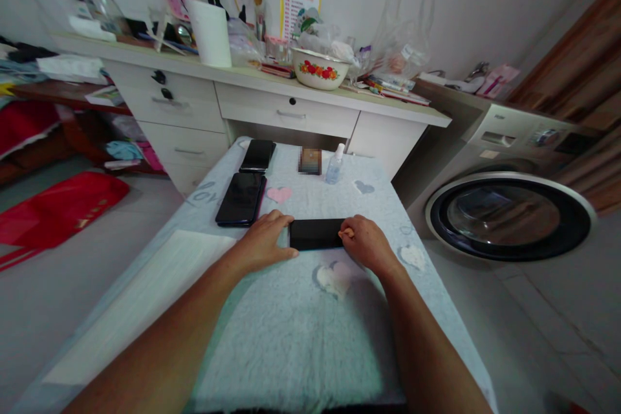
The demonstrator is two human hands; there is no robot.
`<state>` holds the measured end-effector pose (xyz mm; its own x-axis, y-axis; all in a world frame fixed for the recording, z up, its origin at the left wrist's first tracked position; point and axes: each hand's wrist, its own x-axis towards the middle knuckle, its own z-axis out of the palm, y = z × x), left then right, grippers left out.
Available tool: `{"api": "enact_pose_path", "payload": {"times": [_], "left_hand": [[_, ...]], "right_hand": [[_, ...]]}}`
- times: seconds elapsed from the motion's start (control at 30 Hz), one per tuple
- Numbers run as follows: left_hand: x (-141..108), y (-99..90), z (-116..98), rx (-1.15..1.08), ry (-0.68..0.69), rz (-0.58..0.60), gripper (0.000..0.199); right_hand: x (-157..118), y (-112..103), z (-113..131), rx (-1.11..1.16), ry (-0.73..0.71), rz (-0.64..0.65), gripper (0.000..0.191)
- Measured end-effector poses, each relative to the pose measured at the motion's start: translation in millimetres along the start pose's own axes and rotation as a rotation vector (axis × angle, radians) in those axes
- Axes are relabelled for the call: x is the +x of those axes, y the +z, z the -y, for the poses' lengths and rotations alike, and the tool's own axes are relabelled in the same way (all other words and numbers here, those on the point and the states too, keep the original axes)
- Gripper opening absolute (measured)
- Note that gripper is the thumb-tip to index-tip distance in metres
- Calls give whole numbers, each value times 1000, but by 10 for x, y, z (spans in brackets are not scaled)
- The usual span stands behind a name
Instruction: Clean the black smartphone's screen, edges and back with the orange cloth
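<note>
A black smartphone (315,234) lies sideways, screen up, on the cloth-covered table in front of me. My left hand (269,239) steadies its left end, with the thumb at the near corner and the fingers at the far corner. Over the right end of the screen, my right hand (366,240) is closed in a pinch. A small orange-tan bit (347,233) shows at its fingertips, too small to name. Left of the phone lie a larger dark phone or tablet (241,199) and, beyond it, another black device (258,156).
A clear spray bottle (334,165) with a white cap stands at the table's far side, beside a small blurred brown item (310,160). A white strip (145,304) lies along the left. Past the table are a white desk (286,107) and a washing machine (504,136).
</note>
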<state>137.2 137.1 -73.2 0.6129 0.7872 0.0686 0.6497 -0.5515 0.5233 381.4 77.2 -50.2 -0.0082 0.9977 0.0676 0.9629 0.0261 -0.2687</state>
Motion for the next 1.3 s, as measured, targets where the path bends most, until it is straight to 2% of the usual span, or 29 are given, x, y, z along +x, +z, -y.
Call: {"api": "enact_pose_path", "payload": {"times": [0.4, 0.6, 0.8, 0.93, 1.1, 1.3], "left_hand": [[2, 3, -3, -9, 15, -18, 61], [3, 16, 19, -11, 22, -22, 61], [3, 1, -6, -7, 23, -13, 62], [5, -1, -24, -10, 11, -12, 62], [3, -2, -27, -2, 7, 6, 63], [1, -3, -8, 7, 5, 5, 65]], "right_hand": [[25, 60, 11, -43, 99, -57, 12], [-8, 101, 116, 24, 10, -70, 12], [-48, 90, 224, 79, -110, -20, 13], [-56, 99, 223, 91, -138, 3, 13], [-43, 117, 168, 84, -116, -37, 12], [-4, 70, 75, 27, 19, -53, 13]]}}
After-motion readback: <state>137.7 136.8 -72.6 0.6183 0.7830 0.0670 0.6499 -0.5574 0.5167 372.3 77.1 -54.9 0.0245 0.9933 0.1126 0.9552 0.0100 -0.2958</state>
